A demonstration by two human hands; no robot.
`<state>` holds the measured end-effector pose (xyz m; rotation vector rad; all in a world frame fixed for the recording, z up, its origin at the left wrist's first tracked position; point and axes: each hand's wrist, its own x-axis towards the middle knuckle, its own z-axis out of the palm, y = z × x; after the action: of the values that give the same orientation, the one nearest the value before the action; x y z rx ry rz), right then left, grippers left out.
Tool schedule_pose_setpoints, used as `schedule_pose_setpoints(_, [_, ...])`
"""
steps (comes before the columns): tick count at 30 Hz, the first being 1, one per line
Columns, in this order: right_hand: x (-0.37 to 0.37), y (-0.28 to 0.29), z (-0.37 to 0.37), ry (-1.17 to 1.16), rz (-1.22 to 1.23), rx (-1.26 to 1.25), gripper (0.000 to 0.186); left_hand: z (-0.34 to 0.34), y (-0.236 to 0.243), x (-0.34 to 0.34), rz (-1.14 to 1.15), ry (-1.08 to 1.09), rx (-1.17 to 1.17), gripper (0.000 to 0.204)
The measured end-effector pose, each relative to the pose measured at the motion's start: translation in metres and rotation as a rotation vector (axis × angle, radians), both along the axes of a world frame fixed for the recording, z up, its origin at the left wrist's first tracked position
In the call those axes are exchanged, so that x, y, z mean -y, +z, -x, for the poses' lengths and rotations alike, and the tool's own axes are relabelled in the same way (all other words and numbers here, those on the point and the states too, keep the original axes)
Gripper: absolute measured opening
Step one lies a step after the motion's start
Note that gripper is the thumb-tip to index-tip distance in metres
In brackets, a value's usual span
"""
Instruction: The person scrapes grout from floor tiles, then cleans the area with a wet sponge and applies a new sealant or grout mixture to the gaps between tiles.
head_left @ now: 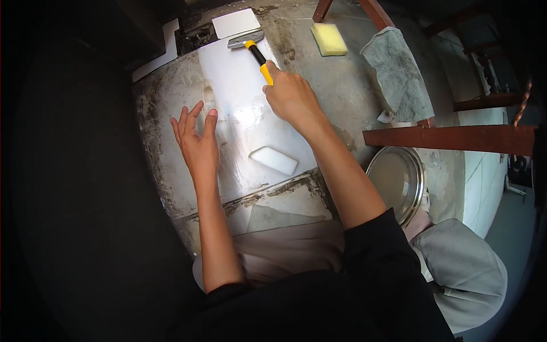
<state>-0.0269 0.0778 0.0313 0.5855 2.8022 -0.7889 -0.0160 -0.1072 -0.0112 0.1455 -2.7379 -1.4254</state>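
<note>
Floor: your work surface is a rough grey concrete floor, stained and crusted dark along its left edge.
Large tile: a glossy white tile lies flat on the concrete, running away from you, with glare near its middle.
Bucket: a round metal bucket sits to your right, just under a red-brown wooden rail.
Cloth: a grey rag is draped beside the rail, well right of the tile.
Right hand: your right hand is closed around the yellow handle of a scraper; its metal blade rests at the far end of the tile.
Left hand: your left hand is spread, fingers loose, holding nothing; it sits at the tile's left edge, though contact is hard to judge.
Sponge: a yellow sponge lies on the concrete beyond the scraper, to its right.
Small tile: a white square piece lies just past the blade.
White block: a small white rounded block rests on the near part of the tile, between your forearms.
</note>
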Motion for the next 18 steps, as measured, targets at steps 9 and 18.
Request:
schedule_pose_setpoints(9, [-0.001,0.001,0.001,0.004,-0.009,0.038,0.058,0.001,0.0,0.0,-0.002,-0.008,-0.01,0.039])
schedule_pose_setpoints(18, [0.006,-0.002,-0.001,0.006,-0.03,0.023,0.059,0.003,0.0,0.001,-0.007,0.001,-0.031,0.04])
